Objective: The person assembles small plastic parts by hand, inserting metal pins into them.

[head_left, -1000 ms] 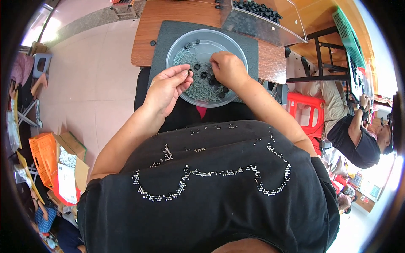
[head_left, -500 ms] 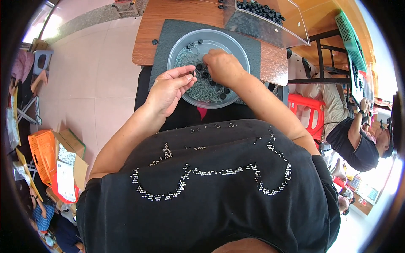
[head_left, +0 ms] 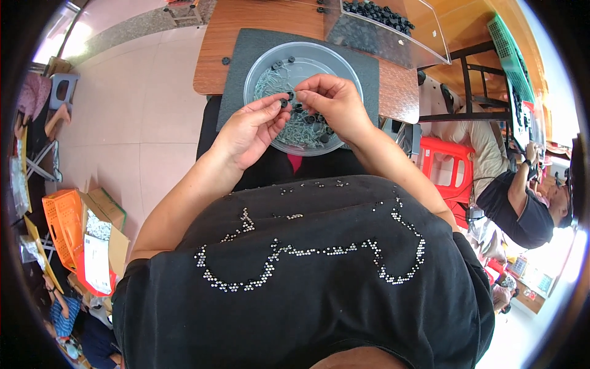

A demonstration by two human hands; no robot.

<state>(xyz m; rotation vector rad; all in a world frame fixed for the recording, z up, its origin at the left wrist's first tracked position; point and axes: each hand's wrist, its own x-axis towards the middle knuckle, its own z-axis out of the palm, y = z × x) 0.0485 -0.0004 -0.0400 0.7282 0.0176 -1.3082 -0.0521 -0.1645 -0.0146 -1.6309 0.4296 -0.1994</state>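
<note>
My left hand [head_left: 251, 130] pinches a small round black part [head_left: 284, 103] between thumb and fingertips, above the near-left side of a grey plastic basin [head_left: 253, 67]. Right beside it, my right hand [head_left: 337, 106] has thumb and forefinger pressed together close to that part. Whatever they grip is too small to make out. Many small silvery screws [head_left: 298, 134] lie heaped in the basin, with several more round black parts [head_left: 324, 138] among them. My hands hide some of the basin's contents.
The basin rests on a dark grey mat [head_left: 236, 80] on a wooden table [head_left: 212, 43]. At the back right, a clear box [head_left: 430, 58] holds many black parts. A red stool [head_left: 455, 163] and a seated person [head_left: 519, 209] are to the right; an orange crate [head_left: 61, 224] stands on the left.
My right hand has lifted from the basin's contents and turned, bringing its pinched fingertips beside the black part in my left hand. My left hand has barely moved.
</note>
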